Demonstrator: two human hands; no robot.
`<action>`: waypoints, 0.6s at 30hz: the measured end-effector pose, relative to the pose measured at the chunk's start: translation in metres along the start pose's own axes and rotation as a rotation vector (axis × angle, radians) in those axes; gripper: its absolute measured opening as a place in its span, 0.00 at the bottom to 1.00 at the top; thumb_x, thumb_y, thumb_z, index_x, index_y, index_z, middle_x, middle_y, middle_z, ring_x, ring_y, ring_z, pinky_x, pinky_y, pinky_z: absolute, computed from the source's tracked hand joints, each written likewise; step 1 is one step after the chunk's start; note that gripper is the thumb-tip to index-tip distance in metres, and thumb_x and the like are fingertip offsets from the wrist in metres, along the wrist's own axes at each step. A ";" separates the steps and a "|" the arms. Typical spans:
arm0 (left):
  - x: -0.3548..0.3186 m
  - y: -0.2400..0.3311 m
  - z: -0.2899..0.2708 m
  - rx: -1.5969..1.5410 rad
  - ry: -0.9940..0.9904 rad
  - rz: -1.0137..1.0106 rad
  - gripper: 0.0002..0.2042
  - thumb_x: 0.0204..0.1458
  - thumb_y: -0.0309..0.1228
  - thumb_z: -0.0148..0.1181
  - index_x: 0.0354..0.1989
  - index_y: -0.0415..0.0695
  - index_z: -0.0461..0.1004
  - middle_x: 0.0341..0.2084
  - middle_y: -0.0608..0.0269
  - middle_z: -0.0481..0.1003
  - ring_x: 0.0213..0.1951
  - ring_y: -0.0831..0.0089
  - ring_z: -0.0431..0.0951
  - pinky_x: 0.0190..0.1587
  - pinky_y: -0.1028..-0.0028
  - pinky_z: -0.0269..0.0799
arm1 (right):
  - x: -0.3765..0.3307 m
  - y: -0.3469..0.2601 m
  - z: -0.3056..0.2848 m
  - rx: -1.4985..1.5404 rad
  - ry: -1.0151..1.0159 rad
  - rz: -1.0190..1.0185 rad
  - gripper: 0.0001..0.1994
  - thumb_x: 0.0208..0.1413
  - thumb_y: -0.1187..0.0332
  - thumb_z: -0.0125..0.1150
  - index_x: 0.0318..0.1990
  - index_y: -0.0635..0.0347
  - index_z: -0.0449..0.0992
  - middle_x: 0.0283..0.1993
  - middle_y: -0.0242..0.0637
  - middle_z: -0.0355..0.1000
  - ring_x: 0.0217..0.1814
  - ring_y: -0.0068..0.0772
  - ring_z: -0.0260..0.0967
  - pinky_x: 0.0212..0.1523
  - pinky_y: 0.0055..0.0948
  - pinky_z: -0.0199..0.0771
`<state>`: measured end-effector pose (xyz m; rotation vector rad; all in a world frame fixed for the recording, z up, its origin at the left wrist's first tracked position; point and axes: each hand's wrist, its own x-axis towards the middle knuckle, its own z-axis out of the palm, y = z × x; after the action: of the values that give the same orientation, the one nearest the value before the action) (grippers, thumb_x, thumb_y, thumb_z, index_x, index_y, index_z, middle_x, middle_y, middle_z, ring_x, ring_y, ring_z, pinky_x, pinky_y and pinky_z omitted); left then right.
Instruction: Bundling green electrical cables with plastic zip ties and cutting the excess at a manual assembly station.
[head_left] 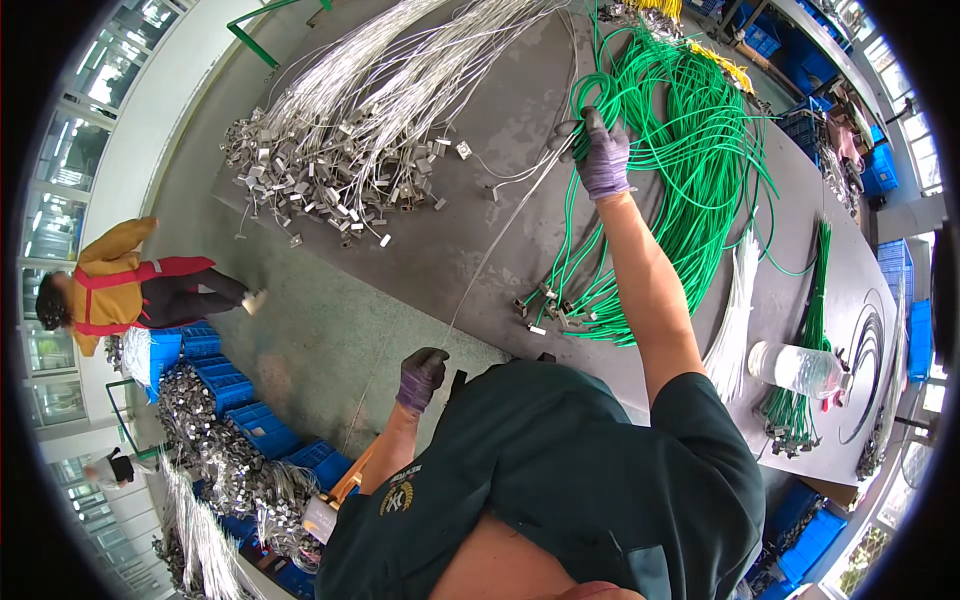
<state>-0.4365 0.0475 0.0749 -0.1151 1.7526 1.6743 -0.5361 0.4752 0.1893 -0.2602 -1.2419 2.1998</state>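
My right hand (pixel 603 160), in a purple glove with dark fingertips, is closed at the near-left side of a heap of green cables (pixel 700 180). Green loops (pixel 595 92) stand around its fingers. A few thin white wires (pixel 530 195) also run into this grip. One of them stretches down toward my left hand (pixel 422 378), gloved alike and closed beyond the table's near edge. Its end seems pinched there, though the contact is hard to see. Small metal connectors (pixel 545 308) tip the green cables. Two white wires end in connectors (pixel 463 150) on the table.
A big pile of white wires (pixel 400 70) with metal ends lies at the table's (pixel 470 250) left. At right are a clear plastic bottle (pixel 800 368) and bundled cables (pixel 815 300). Blue crates (pixel 262 428) stand on the floor at left; a person (pixel 130 280) walks beyond them.
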 end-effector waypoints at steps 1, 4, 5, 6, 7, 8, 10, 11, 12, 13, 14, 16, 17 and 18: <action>0.000 0.000 0.000 -0.004 0.003 -0.007 0.09 0.49 0.33 0.58 0.29 0.38 0.74 0.11 0.71 0.64 0.13 0.84 0.60 0.16 0.81 0.53 | -0.001 0.000 0.000 0.016 0.003 0.008 0.14 0.57 0.61 0.49 0.43 0.62 0.63 0.26 0.46 0.72 0.21 0.41 0.72 0.14 0.27 0.67; -0.001 0.000 0.002 -0.009 0.016 -0.025 0.09 0.49 0.33 0.58 0.29 0.38 0.74 0.12 0.71 0.64 0.14 0.84 0.60 0.17 0.81 0.54 | -0.004 0.000 0.000 0.028 -0.002 0.016 0.13 0.57 0.62 0.48 0.43 0.62 0.63 0.27 0.46 0.72 0.22 0.42 0.73 0.15 0.28 0.69; -0.001 0.000 0.002 -0.004 0.013 -0.017 0.09 0.49 0.33 0.58 0.29 0.38 0.74 0.12 0.71 0.64 0.14 0.84 0.60 0.17 0.81 0.54 | -0.004 0.001 0.000 0.021 0.010 0.016 0.13 0.57 0.62 0.48 0.43 0.62 0.63 0.27 0.46 0.72 0.23 0.43 0.73 0.15 0.27 0.69; -0.001 0.000 0.003 -0.009 0.007 -0.014 0.09 0.49 0.33 0.58 0.29 0.38 0.74 0.11 0.71 0.64 0.14 0.84 0.60 0.17 0.81 0.54 | -0.005 0.001 -0.001 0.026 -0.008 0.017 0.13 0.57 0.62 0.48 0.43 0.62 0.63 0.27 0.46 0.72 0.23 0.43 0.73 0.15 0.27 0.69; -0.001 0.000 0.003 -0.016 0.002 -0.024 0.09 0.49 0.32 0.58 0.29 0.38 0.74 0.11 0.71 0.64 0.14 0.83 0.60 0.17 0.81 0.54 | -0.006 0.003 -0.001 0.019 -0.016 0.037 0.12 0.57 0.63 0.48 0.42 0.62 0.64 0.27 0.46 0.72 0.24 0.43 0.73 0.16 0.28 0.69; 0.000 0.000 0.004 -0.014 0.000 -0.013 0.09 0.49 0.32 0.58 0.29 0.38 0.74 0.11 0.71 0.64 0.14 0.83 0.60 0.17 0.81 0.54 | -0.007 0.005 -0.002 0.016 -0.032 0.045 0.12 0.57 0.63 0.48 0.42 0.63 0.64 0.28 0.47 0.73 0.24 0.44 0.73 0.16 0.28 0.69; 0.002 -0.001 0.005 0.021 -0.014 -0.027 0.08 0.48 0.31 0.57 0.29 0.38 0.74 0.11 0.71 0.64 0.13 0.83 0.60 0.17 0.81 0.54 | -0.011 0.015 -0.005 -0.011 -0.013 0.157 0.12 0.57 0.64 0.47 0.41 0.64 0.64 0.30 0.48 0.73 0.26 0.45 0.74 0.17 0.29 0.70; 0.002 -0.003 0.006 0.039 0.000 -0.029 0.08 0.48 0.31 0.57 0.29 0.38 0.74 0.11 0.71 0.64 0.13 0.83 0.60 0.17 0.81 0.54 | -0.014 0.023 -0.006 0.014 -0.040 0.193 0.12 0.57 0.64 0.48 0.41 0.64 0.64 0.30 0.49 0.73 0.27 0.45 0.74 0.18 0.29 0.70; 0.003 -0.005 0.007 0.041 -0.014 -0.016 0.08 0.48 0.32 0.57 0.29 0.39 0.74 0.11 0.71 0.64 0.13 0.83 0.60 0.16 0.81 0.54 | -0.019 0.031 -0.008 0.028 -0.031 0.199 0.12 0.56 0.64 0.49 0.41 0.64 0.65 0.31 0.48 0.73 0.28 0.45 0.74 0.19 0.29 0.71; 0.004 -0.008 0.008 0.037 -0.024 -0.014 0.08 0.48 0.32 0.57 0.29 0.39 0.74 0.11 0.71 0.64 0.13 0.83 0.60 0.16 0.81 0.54 | -0.025 0.041 -0.009 -0.031 0.047 0.263 0.12 0.56 0.63 0.49 0.41 0.64 0.66 0.31 0.47 0.73 0.29 0.44 0.74 0.19 0.29 0.71; 0.005 -0.011 0.010 0.044 -0.033 -0.005 0.08 0.48 0.32 0.57 0.29 0.39 0.74 0.11 0.71 0.64 0.13 0.83 0.60 0.16 0.81 0.54 | -0.033 0.051 -0.010 -0.037 0.030 0.252 0.13 0.56 0.63 0.50 0.41 0.64 0.66 0.31 0.46 0.73 0.29 0.44 0.75 0.20 0.29 0.71; 0.005 -0.019 0.014 0.402 -0.040 0.320 0.08 0.48 0.33 0.57 0.29 0.40 0.74 0.11 0.71 0.64 0.13 0.83 0.60 0.16 0.80 0.54 | -0.057 0.077 -0.006 -0.271 -0.024 0.265 0.13 0.55 0.61 0.52 0.40 0.64 0.69 0.32 0.44 0.74 0.30 0.40 0.75 0.22 0.29 0.72; 0.003 -0.023 0.015 0.369 -0.037 0.288 0.08 0.48 0.33 0.57 0.29 0.40 0.74 0.11 0.71 0.64 0.13 0.83 0.60 0.16 0.80 0.54 | -0.071 0.087 -0.005 -0.347 -0.006 0.321 0.14 0.55 0.61 0.52 0.39 0.64 0.69 0.32 0.43 0.74 0.31 0.39 0.75 0.23 0.29 0.72; 0.002 -0.025 0.015 0.249 -0.013 0.131 0.09 0.48 0.34 0.57 0.29 0.41 0.74 0.11 0.71 0.64 0.13 0.83 0.61 0.16 0.80 0.55 | -0.085 0.097 -0.002 -0.256 -0.033 0.351 0.14 0.55 0.61 0.53 0.39 0.64 0.70 0.32 0.42 0.74 0.31 0.38 0.75 0.23 0.29 0.72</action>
<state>-0.4188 0.0575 0.0536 0.1260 1.9788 1.5271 -0.5051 0.3893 0.0983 -0.5854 -1.5987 2.3352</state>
